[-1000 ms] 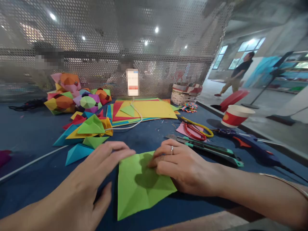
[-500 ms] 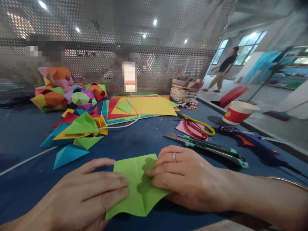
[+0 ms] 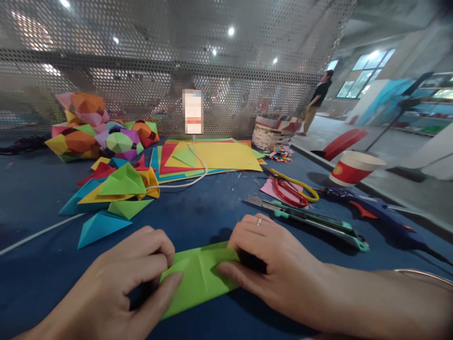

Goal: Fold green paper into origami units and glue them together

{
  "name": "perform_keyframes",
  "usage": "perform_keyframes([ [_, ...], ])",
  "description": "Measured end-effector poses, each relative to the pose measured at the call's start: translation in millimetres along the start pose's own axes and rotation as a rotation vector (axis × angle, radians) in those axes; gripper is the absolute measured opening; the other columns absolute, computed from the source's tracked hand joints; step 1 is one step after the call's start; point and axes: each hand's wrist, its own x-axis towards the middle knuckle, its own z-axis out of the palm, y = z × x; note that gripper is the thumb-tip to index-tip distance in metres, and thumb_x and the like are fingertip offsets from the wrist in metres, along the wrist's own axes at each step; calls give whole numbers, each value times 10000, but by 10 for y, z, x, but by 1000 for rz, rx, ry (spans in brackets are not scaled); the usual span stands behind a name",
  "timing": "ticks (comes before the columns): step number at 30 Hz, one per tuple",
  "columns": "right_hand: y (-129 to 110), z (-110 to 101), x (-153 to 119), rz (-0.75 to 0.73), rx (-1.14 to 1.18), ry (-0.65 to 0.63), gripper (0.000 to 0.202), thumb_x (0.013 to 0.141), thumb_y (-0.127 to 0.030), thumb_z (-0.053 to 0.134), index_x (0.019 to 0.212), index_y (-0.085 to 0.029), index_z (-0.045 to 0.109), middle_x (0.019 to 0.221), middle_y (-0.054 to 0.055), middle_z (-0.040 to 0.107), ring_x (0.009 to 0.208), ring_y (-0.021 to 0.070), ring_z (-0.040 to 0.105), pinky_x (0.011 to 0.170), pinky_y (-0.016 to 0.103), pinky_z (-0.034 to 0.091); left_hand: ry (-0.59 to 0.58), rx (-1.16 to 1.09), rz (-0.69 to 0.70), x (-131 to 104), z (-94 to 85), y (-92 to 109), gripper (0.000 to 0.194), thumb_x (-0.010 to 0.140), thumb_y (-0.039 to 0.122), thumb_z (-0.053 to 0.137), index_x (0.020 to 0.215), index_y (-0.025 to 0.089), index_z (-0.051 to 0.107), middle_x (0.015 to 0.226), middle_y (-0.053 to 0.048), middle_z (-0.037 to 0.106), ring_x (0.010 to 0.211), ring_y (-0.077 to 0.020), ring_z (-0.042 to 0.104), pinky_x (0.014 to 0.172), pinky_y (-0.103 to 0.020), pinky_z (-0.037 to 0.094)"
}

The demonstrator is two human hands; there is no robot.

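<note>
A piece of green paper [image 3: 201, 276], bent along its length with a crease across the middle, lies between my two hands near the table's front. My left hand [image 3: 130, 274] pinches its left end, thumb on the near face and curled fingers behind the top edge. At the right end my right hand [image 3: 269, 264], with a ring on one finger, grips the paper between thumb and fingers. Left of centre is a pile of folded paper pieces [image 3: 122, 184] in green, yellow, red and blue. One blue folded piece [image 3: 102, 229] rests just beyond my left hand.
Coloured sheets [image 3: 226, 156] are stacked at the back, with finished paper balls [image 3: 120, 141] to their left. On the right lie scissors [image 3: 293, 189], a utility knife [image 3: 307, 217] and a glue gun [image 3: 375, 208]. A paper cup [image 3: 354, 169] stands near the edge; a person stands beyond.
The green paper was spread flatter under both hands; now it is folded into a narrower strip. Both thumbs have come onto its near face. The person in the background has moved left.
</note>
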Motion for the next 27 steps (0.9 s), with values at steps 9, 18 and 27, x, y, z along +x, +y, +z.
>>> perform_keyframes([
  [9, -46, -63, 71, 348, -20, -207, 428, 849, -511, 850, 1060, -195, 654, 1103, 76, 664, 1039, 295, 595, 925, 481, 465, 45, 128, 10, -17, 37, -89, 156, 965, 243, 578, 822, 249, 517, 933, 2, 640, 821, -161, 637, 688, -261, 482],
  [18, -54, -84, 131, 389, 45, -259, 410, 796, -459, 907, 893, -195, 608, 1011, 40, 628, 972, 257, 565, 928, 458, 429, -15, 169, -1, -29, 23, -204, 331, 990, 462, 652, 1300, 357, 599, 1292, -19, 669, 1145, -239, 691, 893, -279, 572],
  [27, -16, -29, 104, 466, 378, -199, 533, 766, -141, 886, 1230, -217, 635, 898, -37, 678, 808, 160, 589, 740, 290, 442, -106, -147, -162, 103, -38, -106, 92, 913, 343, 697, 884, 275, 643, 944, 18, 702, 853, -181, 679, 740, -250, 545],
])
